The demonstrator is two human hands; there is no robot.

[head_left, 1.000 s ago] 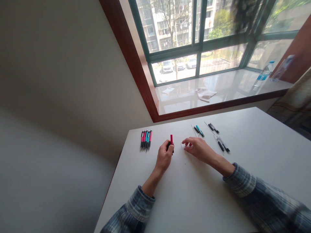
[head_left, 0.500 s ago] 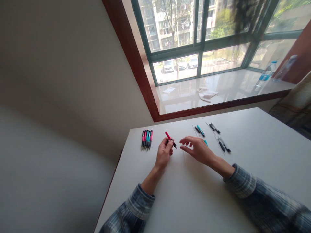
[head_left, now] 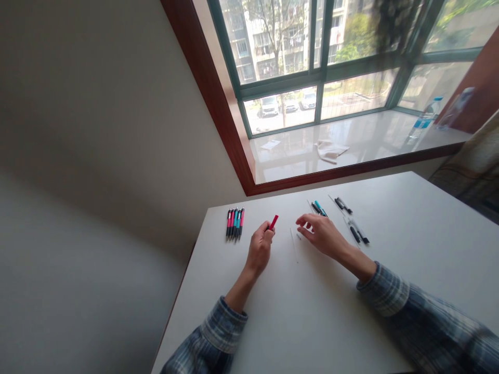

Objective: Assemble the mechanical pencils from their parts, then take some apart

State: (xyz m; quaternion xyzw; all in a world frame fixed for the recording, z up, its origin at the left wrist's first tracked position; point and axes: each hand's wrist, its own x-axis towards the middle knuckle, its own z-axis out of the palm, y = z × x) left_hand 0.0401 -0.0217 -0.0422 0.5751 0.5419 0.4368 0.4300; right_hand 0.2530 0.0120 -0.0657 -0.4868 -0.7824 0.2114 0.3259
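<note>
Gripping a red barrel [head_left: 274,222] over the tabletop [head_left: 312,311], the left hand [head_left: 259,246] is facing the open-fingered right hand [head_left: 320,235]; five assembled pens [head_left: 235,224] are lying near the far-left corner, loose parts [head_left: 354,235] unjoined toward the far edge.

The bare left grip [head_left: 259,246] hides the lower end of the red plastic barrel [head_left: 274,222] mid-frame. The bare right grip [head_left: 323,236] partly covers slim teal and black pen parts [head_left: 319,206]; the tiny greyish piece [head_left: 299,236] beside it is too small to identify. Blue plaid sleeves [head_left: 224,324] run off the bottom and right edges.
</note>
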